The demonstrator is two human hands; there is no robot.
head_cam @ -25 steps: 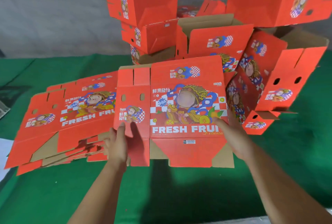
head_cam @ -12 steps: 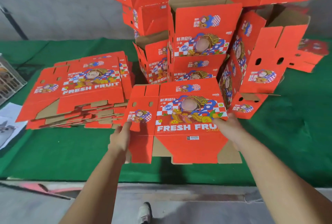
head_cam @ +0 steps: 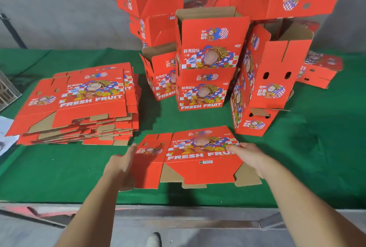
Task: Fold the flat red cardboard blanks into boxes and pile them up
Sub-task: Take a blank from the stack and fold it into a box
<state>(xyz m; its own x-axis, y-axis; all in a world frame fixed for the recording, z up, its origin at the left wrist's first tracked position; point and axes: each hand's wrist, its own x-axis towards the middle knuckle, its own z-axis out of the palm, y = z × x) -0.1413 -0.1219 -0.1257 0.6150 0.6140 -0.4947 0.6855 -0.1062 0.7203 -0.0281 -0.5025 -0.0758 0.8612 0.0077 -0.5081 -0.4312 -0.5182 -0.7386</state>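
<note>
A flat red cardboard blank [head_cam: 190, 159] printed "FRESH FRUIT" hangs low over the near edge of the green table, held between both hands. My left hand [head_cam: 120, 165] grips its left edge, thumb on the printed face. My right hand [head_cam: 251, 155] holds its right edge with the fingers over the top. A stack of flat blanks [head_cam: 79, 106] lies on the table to the left. Behind stands a pile of folded boxes [head_cam: 208, 58], some with open tops, several stacked high.
The green table [head_cam: 59, 171] ends at a grey edge close to me, with floor and a shoe [head_cam: 153, 239] below. A wire crate [head_cam: 8, 92] and white paper [head_cam: 6, 134] sit far left. More flat blanks [head_cam: 318, 70] lie far right.
I have drawn the blank toward me and lowered it near the table's front edge, clear of the box pile. The view has pulled back, showing more of the table and floor.
</note>
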